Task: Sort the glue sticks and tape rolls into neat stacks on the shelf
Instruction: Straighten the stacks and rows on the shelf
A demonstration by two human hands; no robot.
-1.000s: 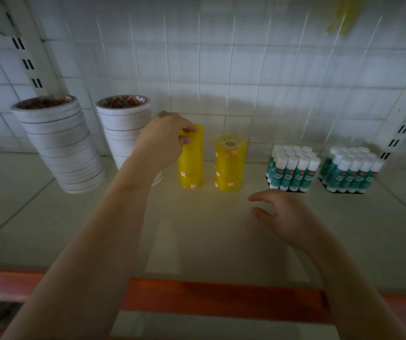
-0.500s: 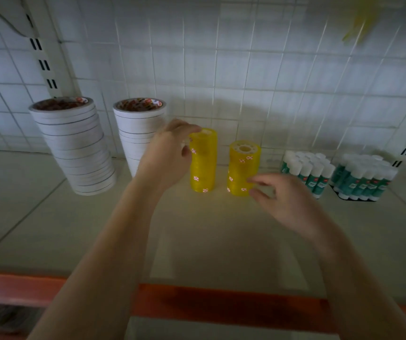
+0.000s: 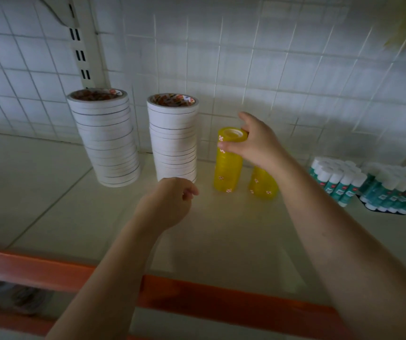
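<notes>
Since half a sec earlier the hands had swapped jobs: left hand (image 3: pixel 170 202) had let go of the taller yellow tape stack (image 3: pixel 228 163) and dropped back toward the shelf front, while right hand (image 3: pixel 255 143) had crossed over from the shorter yellow tape stack (image 3: pixel 263 184) to the top of the taller one.

Right hand gripped the topmost roll of the taller stack, thumb across the near side, fingers curled round the back and far rim. Its wrist and forearm hid the upper part of the shorter stack, just beside it on the right.

Left hand hovered low in front of the second white tape stack (image 3: pixel 173 141), fingers loosely curled, holding nothing that I could see.

Both yellow stacks stood upright on the pale shelf (image 3: pixel 50 192), near the white grid back panel (image 3: pixel 246 69). Left of them the second white stack stood straight; the first white tape stack (image 3: pixel 105 141), further left, looked to lean, tho the wide lens may have done that.

On the right, well apart from the tape, two packs of glue sticks (image 3: pixel 336 177) w/ white caps and teal labels stood side by side. An orange rail (image 3: pixel 221 298) ran along the shelf's front edge.
</notes>
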